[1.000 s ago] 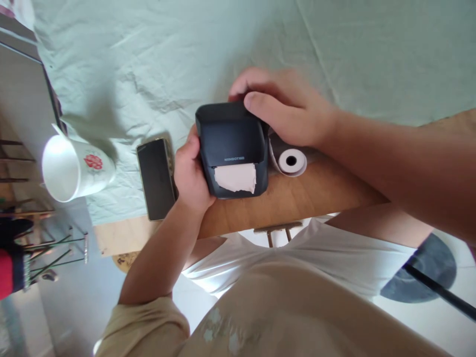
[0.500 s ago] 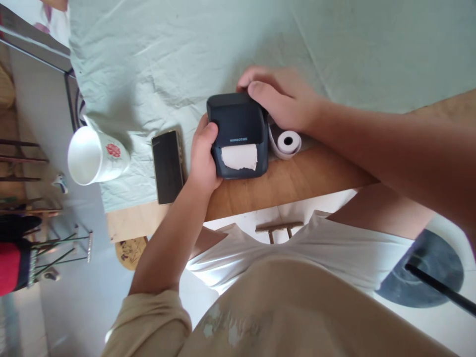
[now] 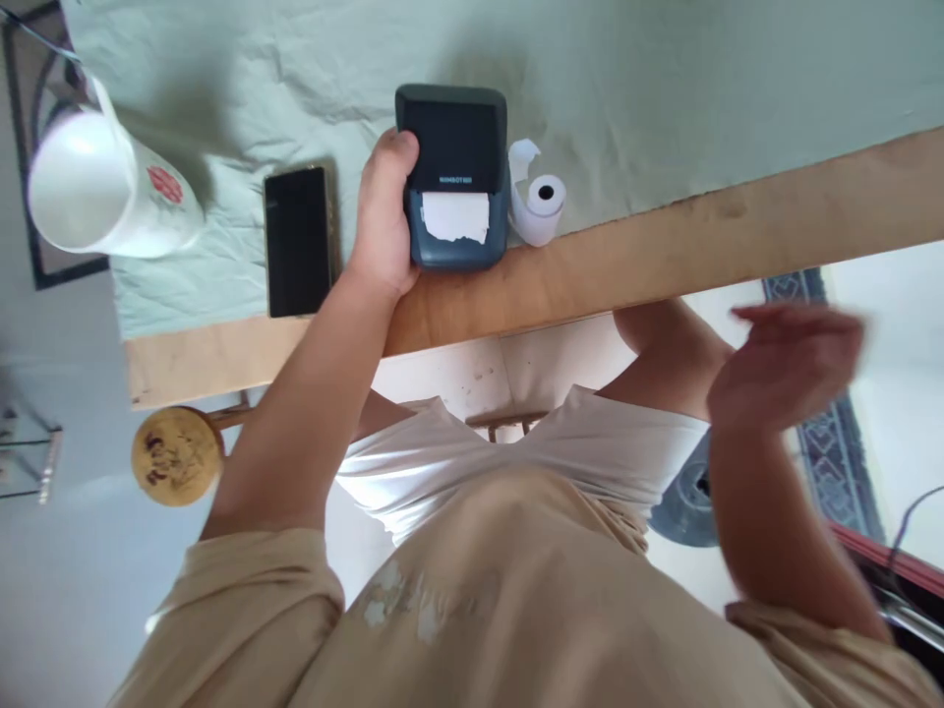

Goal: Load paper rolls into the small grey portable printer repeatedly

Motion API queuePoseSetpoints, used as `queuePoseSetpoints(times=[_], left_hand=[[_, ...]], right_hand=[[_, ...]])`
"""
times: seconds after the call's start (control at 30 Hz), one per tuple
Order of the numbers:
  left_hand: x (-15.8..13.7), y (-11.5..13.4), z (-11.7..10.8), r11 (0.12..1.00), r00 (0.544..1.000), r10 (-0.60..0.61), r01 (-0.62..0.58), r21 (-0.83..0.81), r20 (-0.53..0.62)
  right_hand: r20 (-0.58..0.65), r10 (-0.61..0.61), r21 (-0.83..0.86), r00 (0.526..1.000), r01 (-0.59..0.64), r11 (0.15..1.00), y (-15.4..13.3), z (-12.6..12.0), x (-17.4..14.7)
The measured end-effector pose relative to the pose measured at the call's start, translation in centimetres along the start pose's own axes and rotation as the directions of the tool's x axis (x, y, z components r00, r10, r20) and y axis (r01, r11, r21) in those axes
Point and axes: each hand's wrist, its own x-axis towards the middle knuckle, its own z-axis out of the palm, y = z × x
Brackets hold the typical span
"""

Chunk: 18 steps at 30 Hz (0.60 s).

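We see that the right hand [image 3: 789, 366] has just come off the label printer [image 3: 458, 143], where it was at the far right corner a second ago; it is now well apart, out past the near edge of the wooden table [image 3: 708, 218] on the right. It is blurred, and we cannot tell whether its fingers are closed or hold anything. The left hand [image 3: 382, 211] stays clamped on the printer's left side, thumb over the top edge of that side, so we judge that it alone now steadies the printer. The printer is at the table's near edge, over the green cloth [image 3: 626, 118] and the bare wood; whether its base is lifted we cannot tell. A ragged-edged strip of paper [image 3: 455, 216] shows in its front. With the right hand gone, we now see the loose end of the paper roll [image 3: 537, 218], curling up just beside the printer's right side. The smartphone [image 3: 298, 241] lies to the left of the printer, the white mug [image 3: 166, 221] beyond it.
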Motion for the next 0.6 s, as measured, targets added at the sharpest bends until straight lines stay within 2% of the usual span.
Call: queuePoseSetpoints(times=[0.03,0.13,0.23,0.33,0.5,0.6], left_hand=[[0.0,0.0,0.1,1.000,1.000,0.006,-0.006,-0.019,0.001],[0.1,0.2,0.0,1.000,0.999,0.015,-0.014,-0.016,0.037],[0.3,0.3,-0.1,1.000,0.997,-0.016,0.016,0.010,0.077],[0.4,0.4,-0.1,1.000,0.995,-0.018,0.020,-0.019,0.095],[0.5,0.4,-0.3,0.999,0.997,-0.020,0.017,0.033,0.073],[0.0,0.5,0.0,0.999,0.997,0.017,-0.019,0.028,0.071]], right_hand=[[-0.007,0.009,-0.090,1.000,-0.009,0.996,1.7,-2.2,-3.4],[0.164,0.114,-0.383,0.980,-0.043,0.923,6.0,-6.9,-13.2],[0.309,0.236,-0.574,0.921,-0.017,0.818,8.2,-8.1,-19.0],[0.327,0.344,-0.691,0.880,-0.025,0.722,9.5,-7.1,-19.3],[0.360,0.451,-0.787,0.817,0.006,0.617,11.1,-5.1,-15.2],[0.323,0.493,-0.840,0.808,0.006,0.542,11.8,-4.8,-12.4]])
